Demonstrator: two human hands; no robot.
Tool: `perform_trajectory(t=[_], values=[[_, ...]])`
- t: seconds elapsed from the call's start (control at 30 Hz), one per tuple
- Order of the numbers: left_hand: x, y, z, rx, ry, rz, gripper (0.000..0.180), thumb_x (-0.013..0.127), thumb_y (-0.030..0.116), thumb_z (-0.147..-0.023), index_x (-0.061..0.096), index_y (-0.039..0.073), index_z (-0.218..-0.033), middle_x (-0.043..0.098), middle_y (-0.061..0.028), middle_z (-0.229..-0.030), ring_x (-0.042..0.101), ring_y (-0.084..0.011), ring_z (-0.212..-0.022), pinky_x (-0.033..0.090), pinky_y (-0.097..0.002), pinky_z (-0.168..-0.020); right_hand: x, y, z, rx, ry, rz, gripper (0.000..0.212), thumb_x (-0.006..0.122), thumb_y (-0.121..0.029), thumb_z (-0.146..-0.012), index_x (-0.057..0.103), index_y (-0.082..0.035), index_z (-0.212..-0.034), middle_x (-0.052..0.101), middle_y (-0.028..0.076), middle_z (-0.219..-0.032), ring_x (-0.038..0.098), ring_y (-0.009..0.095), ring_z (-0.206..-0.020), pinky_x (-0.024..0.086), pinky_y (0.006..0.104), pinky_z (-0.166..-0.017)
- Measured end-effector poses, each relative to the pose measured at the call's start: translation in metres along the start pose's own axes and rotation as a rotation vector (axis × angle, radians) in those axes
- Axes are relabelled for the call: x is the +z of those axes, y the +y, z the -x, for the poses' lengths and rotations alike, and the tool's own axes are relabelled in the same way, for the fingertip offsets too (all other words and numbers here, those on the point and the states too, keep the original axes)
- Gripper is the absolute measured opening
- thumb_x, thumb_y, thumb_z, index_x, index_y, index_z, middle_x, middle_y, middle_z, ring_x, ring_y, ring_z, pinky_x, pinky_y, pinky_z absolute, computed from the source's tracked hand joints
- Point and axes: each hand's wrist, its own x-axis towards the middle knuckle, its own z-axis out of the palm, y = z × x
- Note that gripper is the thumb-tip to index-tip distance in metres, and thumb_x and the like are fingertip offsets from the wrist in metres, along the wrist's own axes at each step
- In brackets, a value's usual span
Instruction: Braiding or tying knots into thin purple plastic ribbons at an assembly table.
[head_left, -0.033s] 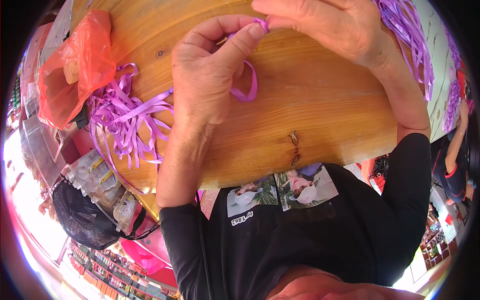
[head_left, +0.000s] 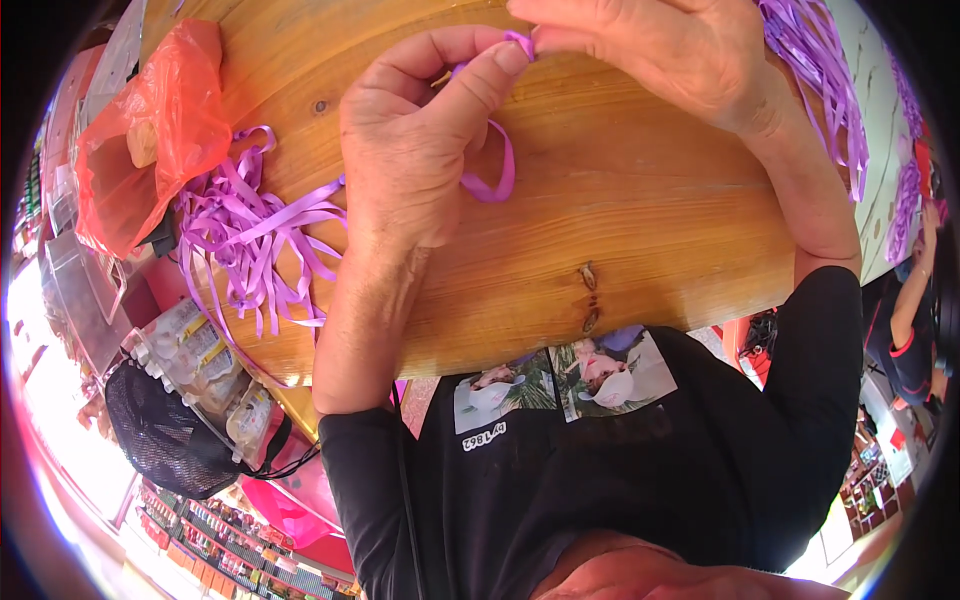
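**Both hands pinched on one purple ribbon strip above the tabletop**

The wooden tabletop (head_left: 620,230) fills the upper view. An orange plastic bag (head_left: 150,120) lies at its left end, with a loose heap of purple ribbons (head_left: 250,240) just beside it. The left hand (head_left: 410,150) and right hand (head_left: 660,50) meet near the top edge. Each grip is closed, thumb and forefinger clamped on the purple ribbon strip (head_left: 495,180), which loops down between the hands.
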Motion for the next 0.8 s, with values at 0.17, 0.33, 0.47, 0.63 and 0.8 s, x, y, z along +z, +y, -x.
perform_trajectory(t=[0.17,0.33,0.47,0.63,0.8], values=[[0.003,0.000,0.000,0.101,0.096,-0.001,0.013,0.063,0.007,-0.084,0.062,-0.003,-0.092,0.047,0.0056,-0.059,0.030,-0.0017,-0.044,0.018,-0.0183,-0.041,0.008,-0.001,-0.002,0.144,0.083,-0.066,0.019,0.074,-0.007,-0.068,0.064,-0.004,-0.084,0.059,0.007,-0.077,0.055,0.023,-0.067,0.041,0.0305,-0.059],[-0.001,-0.002,0.001,0.129,0.080,0.052,0.013,0.067,0.007,-0.082,0.063,-0.001,-0.090,0.059,0.0025,-0.073,0.049,-0.0010,-0.061,0.037,-0.0144,-0.051,0.004,-0.010,-0.006,0.266,0.015,-0.215,0.016,0.074,-0.008,-0.071,0.063,-0.004,-0.083,0.059,0.008,-0.074,0.056,0.023,-0.067,0.043,0.0310,-0.059],[0.002,-0.005,0.001,0.205,0.073,0.049,0.012,0.065,0.005,-0.083,0.062,-0.002,-0.092,0.059,0.0024,-0.075,0.051,-0.0014,-0.065,0.040,-0.0142,-0.056,0.007,-0.011,-0.004,0.395,0.040,-0.288,0.012,0.071,-0.005,-0.074,0.063,-0.002,-0.083,0.061,0.009,-0.075,0.058,0.022,-0.067,0.045,0.0282,-0.061],[0.004,-0.004,0.003,0.197,0.055,0.093,0.011,0.065,0.004,-0.083,0.061,-0.001,-0.091,0.058,0.0029,-0.074,0.048,-0.0011,-0.061,0.038,-0.0146,-0.051,0.008,-0.014,-0.004,0.666,0.025,-0.621,0.008,0.066,-0.004,-0.077,0.063,-0.001,-0.083,0.063,0.008,-0.078,0.060,0.017,-0.072,0.046,0.0245,-0.065],[0.003,-0.004,0.003,0.086,-0.021,0.293,0.011,0.063,0.008,-0.085,0.060,-0.001,-0.092,0.051,0.0049,-0.063,0.038,-0.0016,-0.047,0.029,-0.0172,-0.041,0.011,-0.008,0.000,0.571,0.021,-0.584,0.010,0.065,-0.003,-0.079,0.064,0.000,-0.088,0.065,0.007,-0.082,0.061,0.016,-0.076,0.047,0.0241,-0.069]])
